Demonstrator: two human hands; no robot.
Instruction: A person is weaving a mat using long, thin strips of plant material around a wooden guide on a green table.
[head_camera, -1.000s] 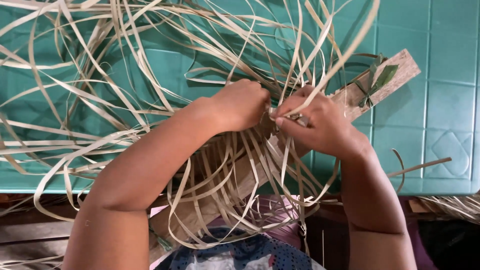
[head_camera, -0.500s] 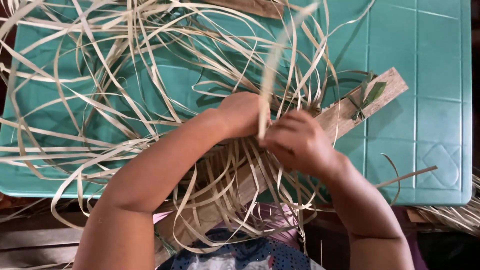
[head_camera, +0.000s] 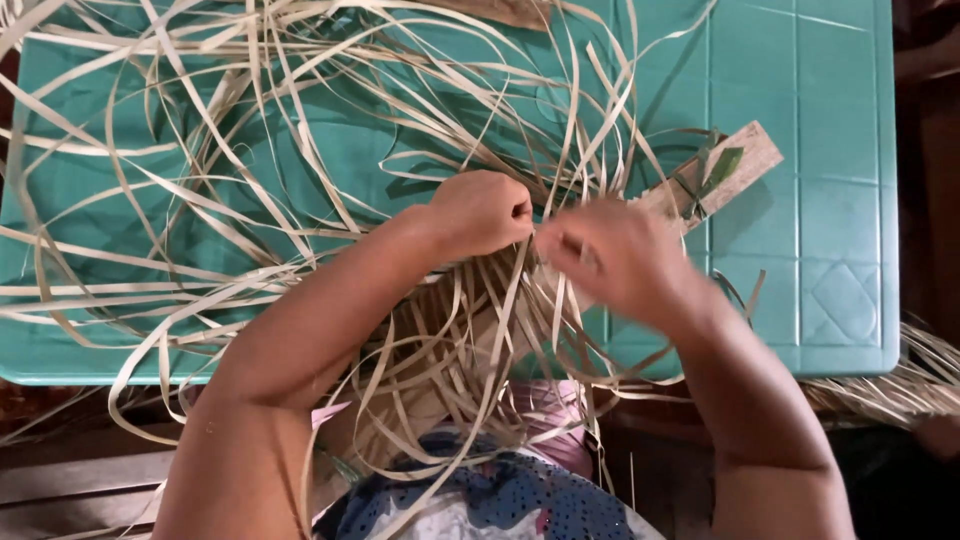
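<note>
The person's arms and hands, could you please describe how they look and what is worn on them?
Both arms are bare to above the elbow: no sleeves, gloves, watch or bracelets show. The left hand is sharp, the right hand blurred. I see no rings.

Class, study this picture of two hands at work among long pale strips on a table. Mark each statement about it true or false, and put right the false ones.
1. The table is teal. True.
2. The left hand is closed in a fist among the pale strips. True.
3. The right hand lies flat on the floor. False: it is raised over the table edge, beside the left hand, and blurred.
4. The strips are rolled in a neat coil. False: they spread loose and tangled across the table.
5. A flat wooden slat lies slantwise past the right hand. True.
</note>
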